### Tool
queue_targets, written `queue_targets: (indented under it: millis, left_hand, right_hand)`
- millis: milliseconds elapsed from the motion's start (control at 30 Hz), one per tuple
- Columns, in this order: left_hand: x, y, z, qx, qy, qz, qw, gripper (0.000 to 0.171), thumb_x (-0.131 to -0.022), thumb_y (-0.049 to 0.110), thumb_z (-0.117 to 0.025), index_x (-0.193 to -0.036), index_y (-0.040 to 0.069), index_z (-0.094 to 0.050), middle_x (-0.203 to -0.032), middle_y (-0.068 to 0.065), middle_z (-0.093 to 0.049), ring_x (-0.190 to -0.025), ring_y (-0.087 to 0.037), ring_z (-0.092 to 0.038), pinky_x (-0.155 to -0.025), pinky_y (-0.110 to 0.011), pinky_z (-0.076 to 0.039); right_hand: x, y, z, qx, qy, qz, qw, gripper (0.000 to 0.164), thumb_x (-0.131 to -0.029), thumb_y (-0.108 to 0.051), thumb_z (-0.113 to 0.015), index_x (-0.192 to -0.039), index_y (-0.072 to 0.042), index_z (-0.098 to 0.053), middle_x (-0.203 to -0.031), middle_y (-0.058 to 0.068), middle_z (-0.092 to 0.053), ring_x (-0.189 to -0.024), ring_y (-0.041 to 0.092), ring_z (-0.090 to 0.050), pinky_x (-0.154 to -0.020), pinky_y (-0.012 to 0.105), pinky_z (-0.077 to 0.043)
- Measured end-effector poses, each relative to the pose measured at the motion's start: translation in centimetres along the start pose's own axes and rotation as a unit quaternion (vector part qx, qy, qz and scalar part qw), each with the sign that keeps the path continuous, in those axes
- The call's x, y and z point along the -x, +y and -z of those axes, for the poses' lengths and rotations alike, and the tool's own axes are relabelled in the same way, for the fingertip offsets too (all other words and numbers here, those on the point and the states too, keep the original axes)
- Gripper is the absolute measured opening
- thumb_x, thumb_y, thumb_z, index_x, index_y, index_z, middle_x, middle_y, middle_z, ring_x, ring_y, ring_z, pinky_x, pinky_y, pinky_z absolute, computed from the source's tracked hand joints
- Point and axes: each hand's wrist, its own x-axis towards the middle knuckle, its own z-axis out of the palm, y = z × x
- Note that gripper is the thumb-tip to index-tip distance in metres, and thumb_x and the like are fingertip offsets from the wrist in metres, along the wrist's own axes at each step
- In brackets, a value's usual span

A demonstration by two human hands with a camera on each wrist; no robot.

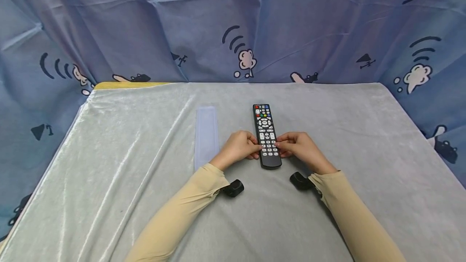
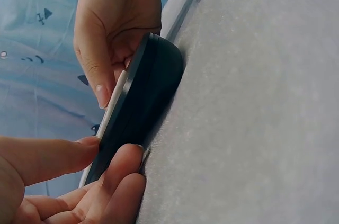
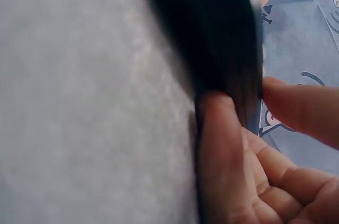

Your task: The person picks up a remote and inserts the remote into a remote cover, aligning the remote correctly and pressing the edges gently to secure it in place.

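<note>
The left hand (image 1: 238, 145) and right hand (image 1: 301, 148) pinch opposite long sides of the remote (image 1: 267, 134) between them, neither nearer. Its long axis points toward the far edge of the surface (image 1: 364, 132), tipped slightly left. Beyond the left hand lies a pale strip (image 1: 206, 134); whether it is a pouch, I cannot tell.

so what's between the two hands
The black remote, pinched at its long edges by the left hand and the right hand; the head view shows this.

Soft, even light; right wrist view blurs the remote (image 3: 214, 33), apparently defocused.
</note>
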Motion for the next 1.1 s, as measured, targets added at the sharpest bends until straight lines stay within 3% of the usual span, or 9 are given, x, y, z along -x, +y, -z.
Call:
queue_targets:
  millis: [467,1100]
  left_hand:
    - [0.38,-0.27,0.05,0.009,-0.016,-0.007,0.9998,0.012,-0.087,0.003,-0.067,-0.085,-0.004,-0.057,-0.065,-0.011,-0.067,-0.049,-0.008,-0.059,-0.051,-0.023,-0.054]
    - [0.11,0.03,0.12,0.036,-0.033,-0.004,0.9988,0.011,-0.09,0.003,-0.062,-0.09,-0.007,-0.058,-0.069,-0.015,-0.067,-0.051,-0.009,-0.059,-0.053,-0.025,-0.055]
  right_hand:
    - [0.05,0.33,-0.24,-0.022,-0.003,0.0,1.0,0.029,-0.089,-0.003,-0.061,-0.107,0.019,-0.053,-0.079,0.002,-0.063,-0.067,0.008,-0.06,-0.062,0.025,-0.055]
    - [0.07,0.01,0.08,-0.082,0.024,0.049,0.995,0.028,-0.092,-0.003,-0.057,-0.104,0.022,-0.054,-0.079,-0.001,-0.066,-0.068,0.011,-0.064,-0.065,0.026,-0.056]
